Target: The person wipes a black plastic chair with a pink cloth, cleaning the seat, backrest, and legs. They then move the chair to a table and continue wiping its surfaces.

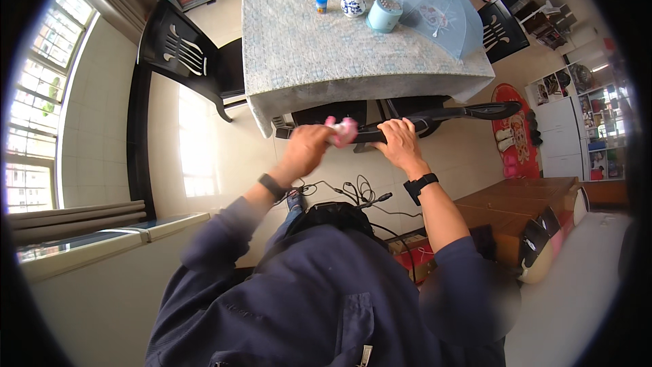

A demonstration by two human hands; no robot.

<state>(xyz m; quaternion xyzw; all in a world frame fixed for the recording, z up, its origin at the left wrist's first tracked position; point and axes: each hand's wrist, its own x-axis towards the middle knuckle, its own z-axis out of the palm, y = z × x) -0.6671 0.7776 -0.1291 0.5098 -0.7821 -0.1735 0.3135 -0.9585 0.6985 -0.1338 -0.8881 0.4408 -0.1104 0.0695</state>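
A pink and white cloth, blurred, is pinched in the fingers of my left hand. It lies against the black top rail of a chair that stands at the near side of the table. Farther right on the same dark rail, my right hand grips it with the fingers over the top and the thumb on the near side. Dark bands circle both wrists. Most of the chair below the rail is hidden.
A table with a patterned cloth carries a blue umbrella-shaped cover, a vase, a canister and a blue-lidded jar. Another black chair stands left. Cables lie on the floor by my feet.
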